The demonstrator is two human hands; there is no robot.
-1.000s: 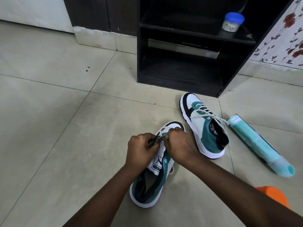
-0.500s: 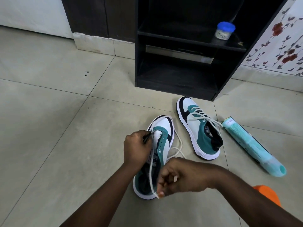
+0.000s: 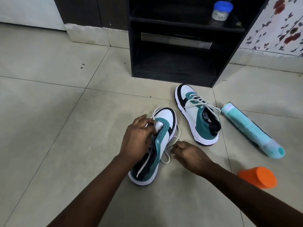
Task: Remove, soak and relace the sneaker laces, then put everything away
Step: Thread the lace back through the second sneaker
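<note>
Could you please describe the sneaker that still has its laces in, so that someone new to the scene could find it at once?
Start at the black shelf unit against the wall; on the tiled floor just before its lower right corner lies the laced sneaker. Unlike the near sneaker under the left hand, its white lace is still criss-crossed through the eyelets, and no hand touches it.

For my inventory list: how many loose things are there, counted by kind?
Sneakers: 2, near one, far one
Teal tube pack: 1
Orange cup: 1
Blue-lidded jar: 1
Total: 5
</note>
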